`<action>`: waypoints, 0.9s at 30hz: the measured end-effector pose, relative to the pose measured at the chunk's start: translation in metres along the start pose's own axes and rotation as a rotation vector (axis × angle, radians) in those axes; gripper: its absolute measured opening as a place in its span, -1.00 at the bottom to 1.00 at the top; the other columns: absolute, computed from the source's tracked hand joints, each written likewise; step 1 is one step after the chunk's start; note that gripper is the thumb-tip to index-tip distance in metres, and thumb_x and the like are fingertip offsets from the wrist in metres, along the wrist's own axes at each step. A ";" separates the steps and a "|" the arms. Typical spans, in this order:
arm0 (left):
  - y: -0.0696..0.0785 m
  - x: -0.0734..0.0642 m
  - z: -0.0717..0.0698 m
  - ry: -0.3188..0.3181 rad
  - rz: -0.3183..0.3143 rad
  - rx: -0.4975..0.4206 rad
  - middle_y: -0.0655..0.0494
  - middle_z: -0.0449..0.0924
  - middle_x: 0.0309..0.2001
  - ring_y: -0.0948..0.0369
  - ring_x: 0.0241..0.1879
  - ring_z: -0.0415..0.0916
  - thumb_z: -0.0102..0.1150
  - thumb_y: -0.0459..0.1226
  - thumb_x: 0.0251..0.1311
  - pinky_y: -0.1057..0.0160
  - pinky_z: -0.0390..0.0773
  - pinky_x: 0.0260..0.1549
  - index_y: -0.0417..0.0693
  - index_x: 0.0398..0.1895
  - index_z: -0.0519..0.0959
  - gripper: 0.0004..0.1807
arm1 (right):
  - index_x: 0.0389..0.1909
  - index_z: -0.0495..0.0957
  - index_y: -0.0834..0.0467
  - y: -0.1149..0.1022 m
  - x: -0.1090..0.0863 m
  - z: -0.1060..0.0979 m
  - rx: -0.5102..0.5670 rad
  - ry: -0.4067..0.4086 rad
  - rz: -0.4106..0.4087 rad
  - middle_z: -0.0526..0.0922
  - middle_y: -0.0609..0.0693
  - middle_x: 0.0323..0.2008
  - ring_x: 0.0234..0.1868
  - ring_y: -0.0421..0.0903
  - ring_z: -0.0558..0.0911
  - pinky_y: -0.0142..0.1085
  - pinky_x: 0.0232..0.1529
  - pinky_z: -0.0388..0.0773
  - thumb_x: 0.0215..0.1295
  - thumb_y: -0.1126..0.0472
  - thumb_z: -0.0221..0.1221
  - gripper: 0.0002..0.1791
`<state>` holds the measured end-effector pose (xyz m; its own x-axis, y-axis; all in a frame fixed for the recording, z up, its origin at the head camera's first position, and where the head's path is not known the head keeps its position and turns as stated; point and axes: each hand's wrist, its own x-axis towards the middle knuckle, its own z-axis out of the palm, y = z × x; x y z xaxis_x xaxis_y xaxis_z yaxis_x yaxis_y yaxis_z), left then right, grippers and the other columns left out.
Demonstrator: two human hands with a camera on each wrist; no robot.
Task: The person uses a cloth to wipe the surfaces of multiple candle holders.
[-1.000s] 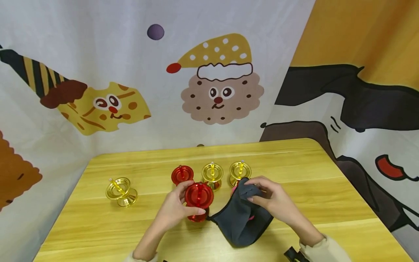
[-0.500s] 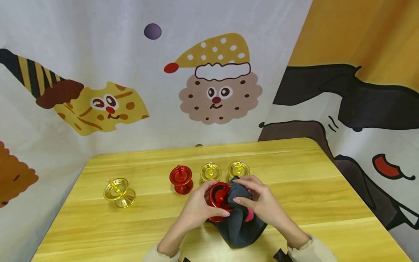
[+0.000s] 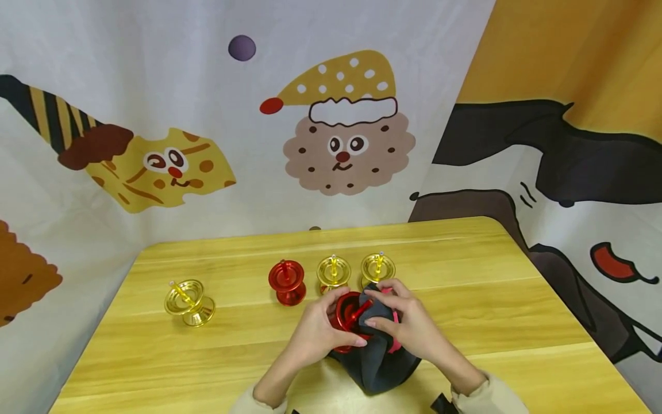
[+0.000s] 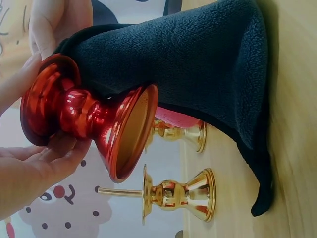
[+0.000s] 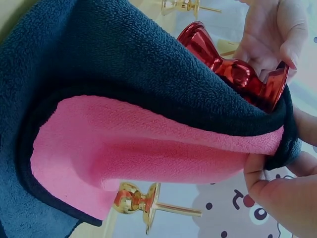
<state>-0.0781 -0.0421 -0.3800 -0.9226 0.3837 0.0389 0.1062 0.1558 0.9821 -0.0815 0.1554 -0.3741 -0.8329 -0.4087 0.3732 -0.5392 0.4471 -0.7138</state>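
Note:
My left hand (image 3: 315, 328) grips a shiny red candle holder (image 4: 79, 111) around its cup, thumb on the near side. The holder is tilted, its hollow base showing in the left wrist view and its centre stem leaning right. In my right hand (image 3: 411, 322) is a cloth (image 5: 124, 64), dark blue-grey with a pink reverse and black edging. Thumb and fingers pinch a bunched fold of it at the holder's cup rim. The rest of the cloth hangs down toward the table below both hands, partly covering the holder from the right.
Behind the hands stand two gold candle holders (image 3: 333, 270), the right one partly hidden by the cloth. A second red candle holder (image 3: 287, 282) stands left of them. Another gold one (image 3: 191, 302) is farther left on the wooden table (image 3: 129, 356). A printed curtain (image 3: 207, 86) hangs behind.
My left hand has carried the red candle holder right to the cloth and tilted it. My right hand has brought the bunched cloth onto its rim.

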 end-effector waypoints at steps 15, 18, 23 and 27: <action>-0.001 -0.001 0.005 0.021 0.029 0.067 -0.09 0.48 0.04 0.08 -0.03 0.47 0.50 -0.32 -0.27 0.24 0.49 -0.08 -0.31 0.22 0.26 -0.11 | -0.15 0.60 0.34 0.006 -0.005 0.004 0.024 0.014 -0.056 0.43 0.13 -0.04 -0.07 -0.01 0.43 -0.46 -0.16 0.43 -0.09 0.36 0.35 -0.62; -0.002 0.000 0.007 0.015 0.022 0.091 -0.12 0.47 0.06 0.05 0.00 0.46 0.50 -0.31 -0.28 0.18 0.46 -0.03 -0.32 0.20 0.27 -0.11 | -0.29 0.63 0.34 0.007 -0.005 0.006 0.084 -0.009 -0.061 0.41 0.13 -0.05 0.00 0.06 0.42 -0.52 -0.07 0.39 -0.10 0.39 0.35 -0.73; -0.003 0.000 0.009 0.011 0.014 0.081 -0.14 0.49 0.02 0.03 -0.01 0.47 0.51 -0.30 -0.30 0.16 0.46 -0.03 -0.34 0.16 0.29 -0.14 | -0.30 0.62 0.25 0.013 -0.006 0.008 0.169 -0.041 -0.031 0.43 0.06 -0.08 0.00 -0.03 0.45 -0.46 -0.06 0.42 -0.06 0.37 0.34 -0.77; -0.003 0.001 0.010 0.009 0.008 0.064 -0.10 0.53 -0.03 0.07 -0.05 0.50 0.52 -0.31 -0.31 0.22 0.49 -0.07 -0.33 0.13 0.31 -0.16 | -0.28 0.61 0.19 0.015 -0.006 0.009 0.190 -0.048 -0.029 0.44 0.04 -0.12 -0.05 -0.09 0.43 -0.41 -0.09 0.44 -0.01 0.35 0.33 -0.79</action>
<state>-0.0754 -0.0331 -0.3845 -0.9248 0.3773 0.0483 0.1365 0.2106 0.9680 -0.0835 0.1575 -0.3922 -0.8083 -0.4583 0.3695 -0.5255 0.2787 -0.8038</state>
